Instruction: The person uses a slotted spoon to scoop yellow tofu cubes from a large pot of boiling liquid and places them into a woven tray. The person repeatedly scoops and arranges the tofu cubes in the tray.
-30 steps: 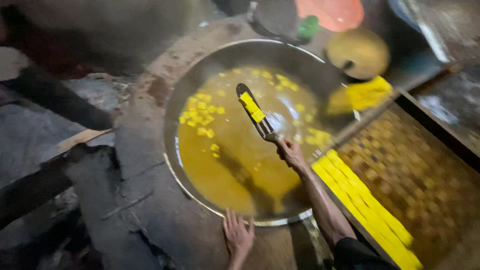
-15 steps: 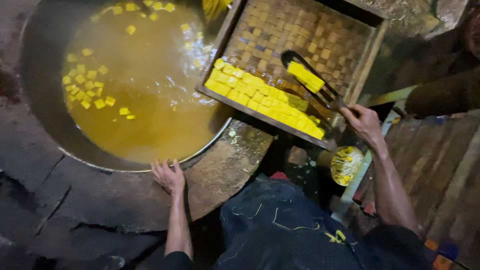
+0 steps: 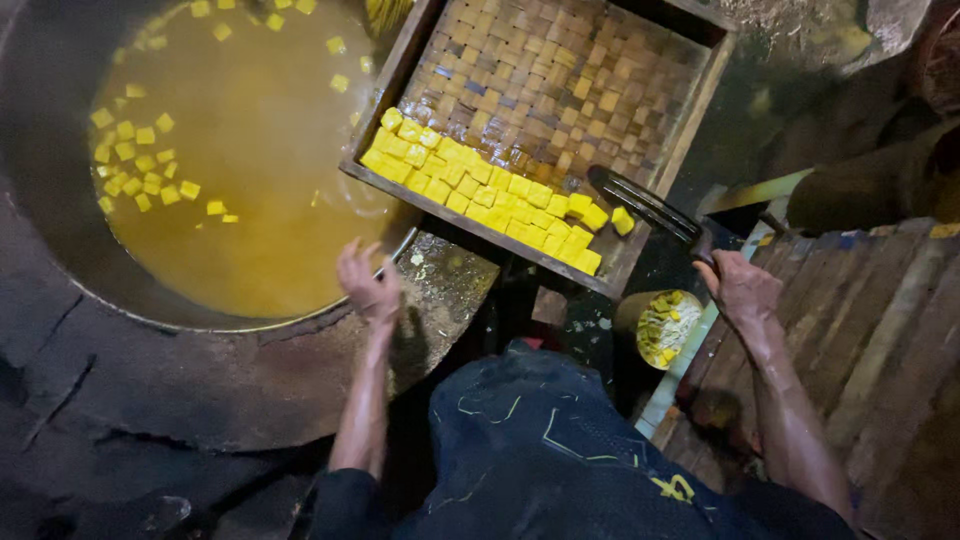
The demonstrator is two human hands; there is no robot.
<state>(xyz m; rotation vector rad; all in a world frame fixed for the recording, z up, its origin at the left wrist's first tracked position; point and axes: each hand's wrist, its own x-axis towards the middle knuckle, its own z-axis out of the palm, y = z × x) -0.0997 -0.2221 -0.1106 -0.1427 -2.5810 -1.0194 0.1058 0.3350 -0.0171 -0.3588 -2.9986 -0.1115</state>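
Observation:
My right hand (image 3: pixel 742 288) grips the handle of a dark flat spatula (image 3: pixel 645 205) whose blade rests on the near right corner of a woven wooden tray (image 3: pixel 560 90). Rows of yellow cubes (image 3: pixel 480 190) lie along the tray's near edge, one loose cube (image 3: pixel 622 220) beside the blade. My left hand (image 3: pixel 368 285) hovers with fingers apart over the rim of a large round pan (image 3: pixel 60 260) of yellow liquid, where several yellow cubes (image 3: pixel 145 170) float.
The pan sits in a dark cracked stone surround (image 3: pixel 200 400). A small round container (image 3: pixel 668 325) of yellow scraps stands below the tray. Wooden planks (image 3: pixel 860 330) run on the right. My dark-trousered knee (image 3: pixel 540 450) fills the bottom centre.
The spatula carried yellow cubes from the pan to the tray and now lies empty at the tray's corner. My left hand has lifted off the stone and moved toward the pan rim.

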